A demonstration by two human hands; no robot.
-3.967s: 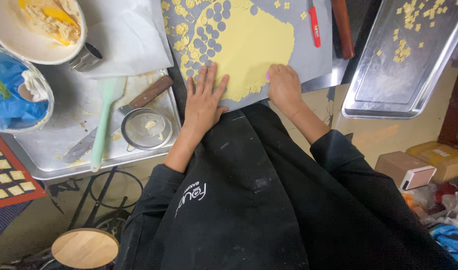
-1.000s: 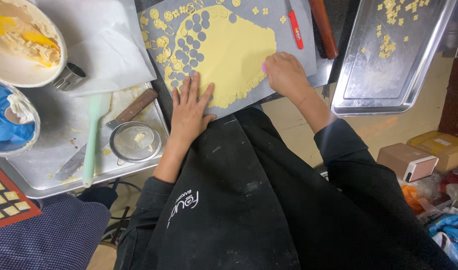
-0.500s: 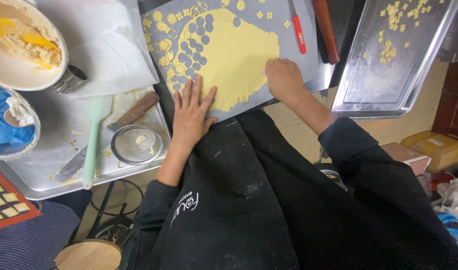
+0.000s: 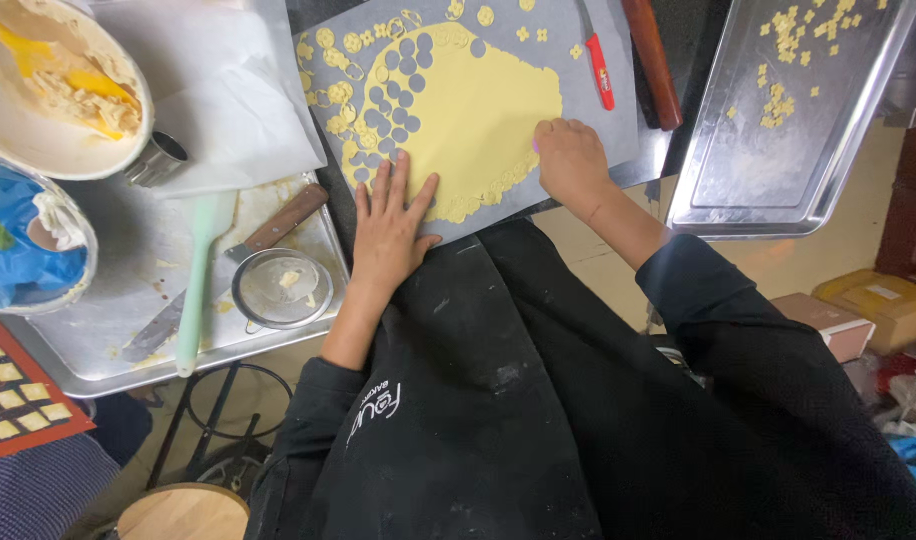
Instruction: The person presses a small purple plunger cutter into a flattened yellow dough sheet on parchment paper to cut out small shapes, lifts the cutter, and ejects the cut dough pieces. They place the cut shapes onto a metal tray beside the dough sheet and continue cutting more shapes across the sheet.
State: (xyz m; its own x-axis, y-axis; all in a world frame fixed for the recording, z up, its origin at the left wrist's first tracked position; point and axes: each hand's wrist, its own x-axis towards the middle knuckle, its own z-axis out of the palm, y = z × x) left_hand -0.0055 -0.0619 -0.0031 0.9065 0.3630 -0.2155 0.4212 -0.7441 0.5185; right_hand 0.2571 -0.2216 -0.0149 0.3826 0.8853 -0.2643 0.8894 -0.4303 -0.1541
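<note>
Left hand (image 4: 390,228) lies flat and spread, palm down, on the near edge of the grey baking sheet (image 4: 618,130), its fingertips resting on the near left part of the rolled yellow dough (image 4: 478,110). The right hand (image 4: 570,158) is curled with the fingers drawn together, knuckles up, pressing at the dough's near right edge; whether it pinches a small cutter underneath cannot be told.

Round holes already pierce the left part of the dough, and loose cut rounds and rings lie scattered along the sheet's left and far edges. Near the sheet's far right corner sit a red-handled tool (image 4: 600,70) and, just beside it, a dark wooden rolling pin (image 4: 653,62), both well apart from the right hand. To the right stands a steel tray (image 4: 738,180) carrying small yellow pieces toward its far end. To the left, a second steel tray (image 4: 98,350) bears a pale green spatula (image 4: 198,290), a wooden-handled knife (image 4: 258,240) and a small round sieve (image 4: 281,288), with white paper (image 4: 228,90) over its far edge. A white bowl (image 4: 18,140) of crumbly dough overlaps that tray's far left corner.

Nothing lies between either hand and the dough; the dough stretches from directly under both hands away toward the sheet's far edge.
</note>
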